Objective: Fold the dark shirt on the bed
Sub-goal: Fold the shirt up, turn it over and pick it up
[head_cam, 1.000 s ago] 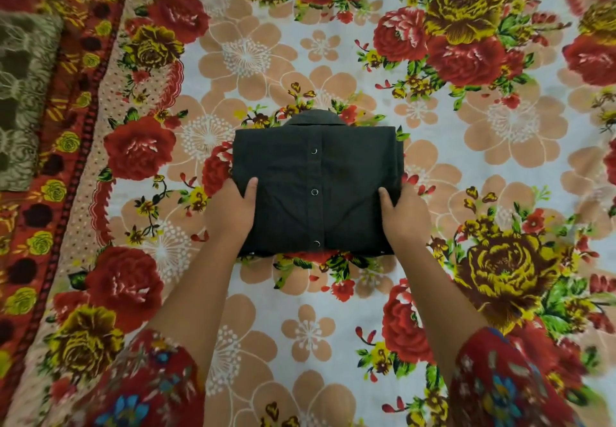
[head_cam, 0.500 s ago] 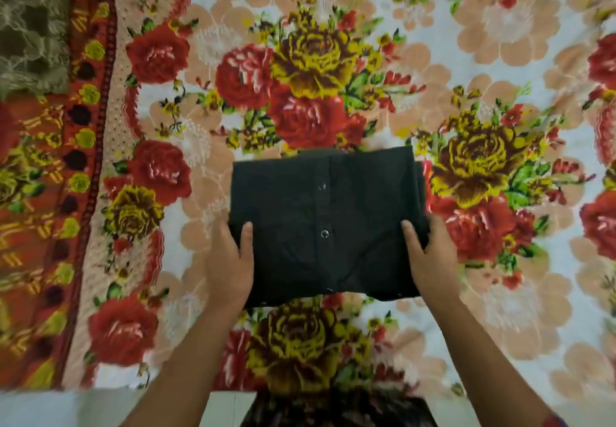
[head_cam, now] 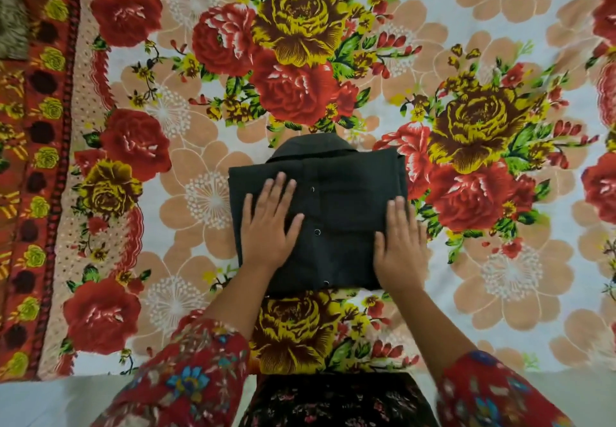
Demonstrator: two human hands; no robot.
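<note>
The dark shirt (head_cam: 343, 206) lies folded into a compact rectangle on the flowered bed sheet (head_cam: 500, 276), collar at the far edge and its snap placket running down the middle. My left hand (head_cam: 268, 223) lies flat on the shirt's left half, fingers straight and spread. My right hand (head_cam: 400, 243) presses flat on the shirt's right edge, fingers straight and together, partly overlapping onto the sheet.
The sheet's red patterned border (head_cam: 36, 160) runs down the left side. A brownish patterned cushion (head_cam: 11, 10) shows at the top left corner. The bed's near edge (head_cam: 100, 390) is at the bottom, by my body.
Both hands let go of the shirt's near corners and now lie flat on top of it. The shirt rests on the sheet, and the view has shifted.
</note>
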